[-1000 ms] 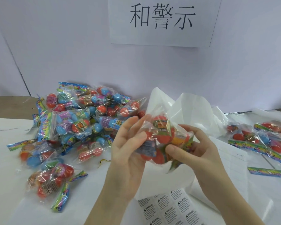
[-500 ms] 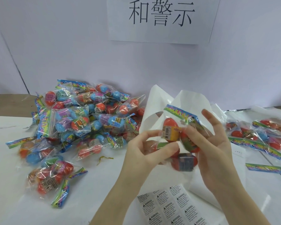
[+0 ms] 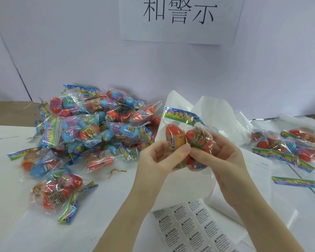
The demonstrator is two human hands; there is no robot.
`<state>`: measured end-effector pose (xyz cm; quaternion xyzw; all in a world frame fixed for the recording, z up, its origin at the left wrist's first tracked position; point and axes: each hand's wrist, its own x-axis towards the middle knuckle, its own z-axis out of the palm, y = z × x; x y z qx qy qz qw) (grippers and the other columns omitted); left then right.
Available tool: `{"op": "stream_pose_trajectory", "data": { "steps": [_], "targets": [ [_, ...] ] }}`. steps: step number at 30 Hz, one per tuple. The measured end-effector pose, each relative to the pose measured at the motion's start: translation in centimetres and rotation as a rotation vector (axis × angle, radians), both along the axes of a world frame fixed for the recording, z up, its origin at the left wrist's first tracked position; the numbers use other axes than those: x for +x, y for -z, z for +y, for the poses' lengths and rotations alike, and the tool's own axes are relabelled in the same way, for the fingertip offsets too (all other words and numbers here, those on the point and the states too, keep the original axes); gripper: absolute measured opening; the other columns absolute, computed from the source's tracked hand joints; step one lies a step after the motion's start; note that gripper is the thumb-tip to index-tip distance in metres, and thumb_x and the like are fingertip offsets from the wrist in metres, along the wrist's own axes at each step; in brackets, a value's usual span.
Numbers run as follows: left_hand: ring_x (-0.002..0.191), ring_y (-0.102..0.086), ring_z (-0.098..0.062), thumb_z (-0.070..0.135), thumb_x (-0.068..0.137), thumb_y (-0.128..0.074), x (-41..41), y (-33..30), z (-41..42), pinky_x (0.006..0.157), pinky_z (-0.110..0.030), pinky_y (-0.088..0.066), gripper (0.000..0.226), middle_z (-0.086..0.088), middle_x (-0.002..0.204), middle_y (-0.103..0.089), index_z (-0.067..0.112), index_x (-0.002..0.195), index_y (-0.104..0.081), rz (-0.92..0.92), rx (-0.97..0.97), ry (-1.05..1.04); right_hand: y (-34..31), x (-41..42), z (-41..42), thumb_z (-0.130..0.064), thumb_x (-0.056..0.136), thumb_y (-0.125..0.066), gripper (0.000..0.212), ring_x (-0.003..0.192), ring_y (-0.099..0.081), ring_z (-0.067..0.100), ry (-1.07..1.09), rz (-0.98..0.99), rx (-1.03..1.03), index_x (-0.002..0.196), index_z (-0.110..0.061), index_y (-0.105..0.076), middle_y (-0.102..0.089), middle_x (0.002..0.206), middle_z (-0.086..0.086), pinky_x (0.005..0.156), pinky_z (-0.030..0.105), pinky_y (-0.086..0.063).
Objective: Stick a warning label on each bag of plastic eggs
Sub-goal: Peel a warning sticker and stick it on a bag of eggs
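Note:
A clear bag of red plastic eggs with a colourful header card is held upright above the table's middle. My left hand grips its left side, thumb across the front. My right hand grips its right side, and the two thumbs meet on the bag's front. A sheet of white warning labels lies flat on the table just below my hands. Whether a label sits on the held bag I cannot tell.
A big heap of egg bags covers the table's left. A smaller group of bags lies at the right, with a loose header strip nearby. Crumpled white backing paper stands behind my hands. A paper sign hangs on the wall.
The bag was turned over in my hands and now stands upright with its header card on top. My right hand's fingers have curled in and both thumbs have come together on its front.

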<state>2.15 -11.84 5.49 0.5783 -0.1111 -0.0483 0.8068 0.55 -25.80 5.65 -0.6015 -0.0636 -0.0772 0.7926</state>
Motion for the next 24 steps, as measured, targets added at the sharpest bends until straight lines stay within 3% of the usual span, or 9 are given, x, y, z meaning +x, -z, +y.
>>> {"op": "stream_pose_trajectory", "data": {
  "steps": [3,8,11,14,16,19,24],
  "targets": [
    [0.066,-0.067,-0.009,0.035,0.054,-0.073,0.01,0.04,-0.11,0.06,-0.016,-0.051,0.03,0.0,0.07,-0.072,0.012,0.073,-0.073,0.009,0.03,-0.017,-0.15,-0.1,-0.03,-0.019,0.049,-0.078,0.048,0.065,-0.067,0.021,0.036,0.021,-0.016,0.097,-0.016,-0.072,-0.073,0.081,0.011,0.053,0.028,-0.054],
    [0.065,-0.067,-0.012,0.034,0.054,-0.079,0.07,0.03,0.22,0.063,-0.02,-0.053,0.029,-0.003,0.069,-0.072,0.009,0.069,-0.073,-0.031,0.058,-0.078,-0.4,-0.25,0.2,-0.017,0.057,-0.084,0.046,0.072,-0.068,0.017,0.062,-0.003,-0.099,0.1,-0.015,-0.069,-0.074,0.084,0.006,0.058,0.027,-0.055],
    [0.062,-0.065,-0.014,0.028,0.051,-0.089,-0.03,0.08,0.21,0.064,-0.025,-0.054,0.032,-0.005,0.066,-0.071,0.007,0.067,-0.071,-0.075,0.118,-0.123,-0.57,-0.29,0.3,-0.023,0.069,-0.077,0.033,0.079,-0.069,0.009,0.065,-0.025,-0.058,0.099,-0.013,-0.067,-0.074,0.085,-0.001,0.063,0.018,-0.052],
    [0.055,-0.062,-0.009,0.031,0.047,-0.08,-0.18,-0.04,0.17,0.057,-0.019,-0.052,0.025,0.0,0.061,-0.069,0.012,0.063,-0.073,-0.127,0.158,-0.118,-0.54,-0.25,0.05,-0.02,0.072,-0.073,0.012,0.074,-0.069,0.008,0.071,-0.035,0.003,0.081,-0.013,-0.07,-0.072,0.077,-0.002,0.061,0.015,-0.051],
    [0.055,-0.062,-0.007,0.025,0.046,-0.089,-0.12,-0.01,0.26,0.056,-0.019,-0.051,0.023,0.002,0.061,-0.07,0.018,0.063,-0.075,-0.146,0.192,-0.101,-0.54,-0.24,-0.14,-0.016,0.072,-0.07,0.001,0.068,-0.066,0.009,0.047,-0.024,0.017,0.072,-0.017,-0.07,-0.07,0.072,0.0,0.059,0.016,-0.05],
    [0.06,-0.063,-0.01,0.022,0.053,-0.08,-0.06,0.11,0.32,0.061,-0.025,-0.052,0.015,0.004,0.064,-0.071,0.023,0.067,-0.076,-0.15,0.221,-0.087,-0.53,-0.15,-0.3,-0.011,0.059,-0.077,0.014,0.061,-0.06,0.007,0.089,-0.015,-0.002,0.063,-0.021,-0.069,-0.065,0.064,-0.003,0.058,0.014,-0.047],
    [0.061,-0.062,-0.013,0.025,0.059,-0.076,-0.19,0.26,0.2,0.061,-0.024,-0.052,0.006,0.002,0.062,-0.069,0.025,0.065,-0.074,-0.133,0.184,-0.076,-0.5,-0.08,-0.09,-0.037,0.062,-0.071,0.02,0.066,-0.061,0.008,0.125,-0.02,0.008,0.068,-0.018,-0.072,-0.067,0.068,-0.002,0.064,0.016,-0.05]
  ]
}}
